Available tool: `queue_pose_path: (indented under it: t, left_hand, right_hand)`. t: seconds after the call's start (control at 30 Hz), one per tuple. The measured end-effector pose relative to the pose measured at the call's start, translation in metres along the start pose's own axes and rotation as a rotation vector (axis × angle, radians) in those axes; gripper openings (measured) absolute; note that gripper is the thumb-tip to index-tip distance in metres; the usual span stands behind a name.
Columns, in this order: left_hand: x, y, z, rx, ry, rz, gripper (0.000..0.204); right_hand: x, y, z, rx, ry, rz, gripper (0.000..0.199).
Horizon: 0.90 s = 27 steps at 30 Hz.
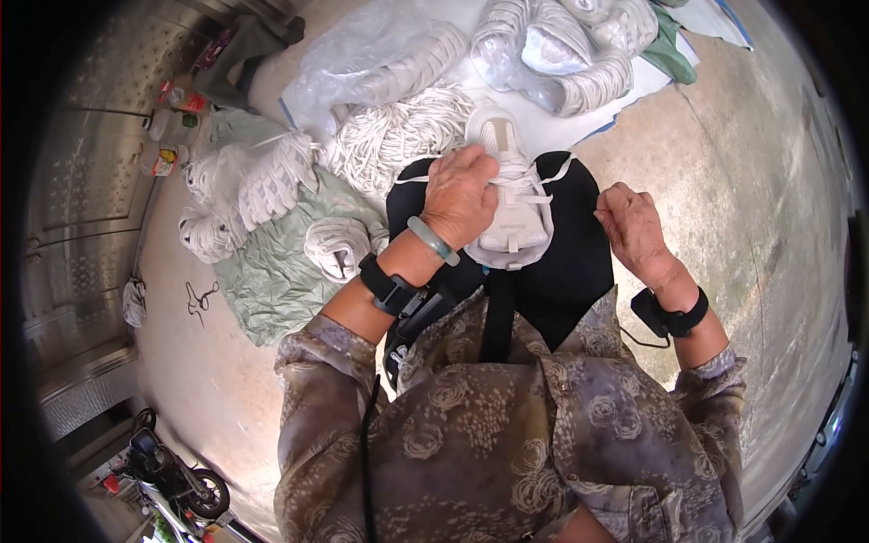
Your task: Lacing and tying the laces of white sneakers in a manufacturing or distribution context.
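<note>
A pale beige-white shoe upper (511, 231) lies on the black cloth (579, 258) over my lap, toe pointing away and tongue toward me. White shoelace (534, 199) is threaded across its front, with loose lengths running out to both sides. My left hand (459, 195) is closed against the shoe's left edge; its curled fingers hide what exactly they grip there. Off to the right of the shoe, my right hand (634, 231) is raised with fingers curled together in a pinch. Whether a lace end sits in those fingers cannot be made out.
A heap of white laces (398, 131) lies just beyond my left hand. Stacked shoe uppers (272, 185) rest on a green sheet (281, 281) at the left. More bundled uppers (593, 86) and a clear plastic bag (362, 50) are farther off. A motorcycle (176, 471) stands lower left.
</note>
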<state>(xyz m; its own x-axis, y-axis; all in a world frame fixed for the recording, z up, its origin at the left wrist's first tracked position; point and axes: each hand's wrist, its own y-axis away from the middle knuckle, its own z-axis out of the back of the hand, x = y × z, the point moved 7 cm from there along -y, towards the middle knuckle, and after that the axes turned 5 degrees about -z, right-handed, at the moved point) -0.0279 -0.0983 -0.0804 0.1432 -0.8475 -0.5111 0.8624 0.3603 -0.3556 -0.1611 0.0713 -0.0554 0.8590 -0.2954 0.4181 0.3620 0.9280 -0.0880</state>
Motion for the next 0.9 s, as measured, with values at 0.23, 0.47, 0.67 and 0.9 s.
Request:
queue_pose_path:
  t: [0.23, 0.47, 0.67, 0.9]
  left_hand:
    - [-0.021, -0.012, 0.008, 0.030, -0.145, -0.161, 0.021]
    - [-0.024, -0.018, 0.010, 0.147, -0.173, -0.197, 0.022]
    - [0.015, -0.029, 0.017, 0.308, 0.513, 0.132, 0.019]
    - [0.074, -0.004, 0.073, 0.011, 1.101, 0.509, 0.019]
  right_hand:
    - [0.047, -0.025, -0.018, -0.126, -0.193, 0.170, 0.026]
    - [0.050, -0.040, -0.025, -0.132, -0.249, 0.087, 0.013]
    - [0.063, -0.044, -0.021, -0.151, -0.172, 0.102, 0.011]
    - [0.005, -0.006, 0.011, -0.218, -0.460, -0.064, 0.022]
